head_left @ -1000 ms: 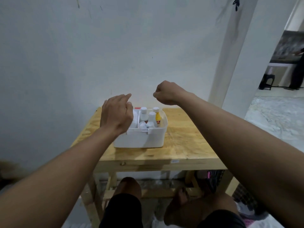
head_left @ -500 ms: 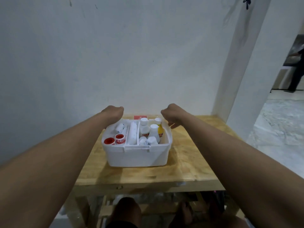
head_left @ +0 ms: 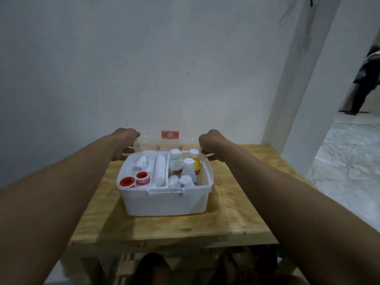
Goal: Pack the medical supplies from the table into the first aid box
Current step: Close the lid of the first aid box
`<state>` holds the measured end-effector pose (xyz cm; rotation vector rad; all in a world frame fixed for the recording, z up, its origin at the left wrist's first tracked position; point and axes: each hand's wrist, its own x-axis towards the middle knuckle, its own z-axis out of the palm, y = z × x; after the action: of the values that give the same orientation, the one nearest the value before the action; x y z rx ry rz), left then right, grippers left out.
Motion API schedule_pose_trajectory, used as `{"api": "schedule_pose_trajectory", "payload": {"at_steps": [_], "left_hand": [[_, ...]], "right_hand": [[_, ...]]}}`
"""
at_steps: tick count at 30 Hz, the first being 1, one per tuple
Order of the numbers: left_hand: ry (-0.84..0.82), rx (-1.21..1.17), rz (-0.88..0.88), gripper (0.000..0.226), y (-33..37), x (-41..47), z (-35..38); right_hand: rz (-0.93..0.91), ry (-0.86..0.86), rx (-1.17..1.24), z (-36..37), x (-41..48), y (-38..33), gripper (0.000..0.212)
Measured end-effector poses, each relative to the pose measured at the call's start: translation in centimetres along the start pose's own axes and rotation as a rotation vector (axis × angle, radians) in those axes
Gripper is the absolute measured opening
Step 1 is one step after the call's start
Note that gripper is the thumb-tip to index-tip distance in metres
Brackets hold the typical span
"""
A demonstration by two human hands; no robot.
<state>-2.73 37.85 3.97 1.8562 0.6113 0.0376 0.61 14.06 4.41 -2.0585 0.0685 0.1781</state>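
A white first aid box [head_left: 166,200] stands on the wooden table [head_left: 174,227]. Inside it are two red-capped tape rolls [head_left: 135,180], white bandage rolls [head_left: 160,169], white bottles [head_left: 186,167] and a yellow bottle [head_left: 197,163]. Behind the box, a clear lid [head_left: 164,140] with a red cross sticker stands upright. My left hand [head_left: 125,140] grips the lid's left end. My right hand [head_left: 209,141] grips its right end.
A white wall rises right behind the table. To the right stands a white pillar [head_left: 304,95], beyond it a doorway with a person in dark clothes [head_left: 364,81]. My knees show under the table's front edge.
Both hands dropped from above the box to behind it and closed on the clear lid, which now stands upright. The view moved closer to the box.
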Motion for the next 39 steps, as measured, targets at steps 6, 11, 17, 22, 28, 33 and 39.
{"api": "schedule_pose_trajectory", "payload": {"at_steps": [6, 11, 17, 22, 28, 33, 39], "left_hand": [[0.046, -0.114, 0.081, 0.035, 1.3, -1.9, -0.7], [0.045, -0.154, 0.149, 0.044, 2.3, -4.6, -1.7], [0.089, -0.182, 0.241, 0.058, 2.0, -7.4, -2.0], [0.163, -0.188, 0.344, 0.055, 0.0, -10.3, -2.4], [0.173, -0.081, 0.379, 0.050, -3.0, -12.5, -3.1], [0.240, 0.101, 0.405, 0.047, -4.5, -15.1, -1.6], [0.171, 0.233, 0.478, 0.051, -5.9, -15.4, -0.9]], "right_hand": [[-0.028, 0.011, 0.098, -0.6, -0.4, -1.0, 0.023], [-0.063, -0.005, 0.089, -1.6, -1.6, -2.1, 0.064], [-0.117, -0.039, 0.085, -2.6, -4.6, -2.7, 0.087], [-0.165, -0.082, 0.043, -3.6, -7.5, -1.7, 0.081], [-0.212, -0.079, -0.022, -3.8, -10.3, -0.2, 0.068], [-0.328, -0.042, -0.223, -2.9, -11.9, 1.1, 0.058], [-0.414, -0.015, -0.418, -1.9, -12.9, 2.4, 0.059]]}}
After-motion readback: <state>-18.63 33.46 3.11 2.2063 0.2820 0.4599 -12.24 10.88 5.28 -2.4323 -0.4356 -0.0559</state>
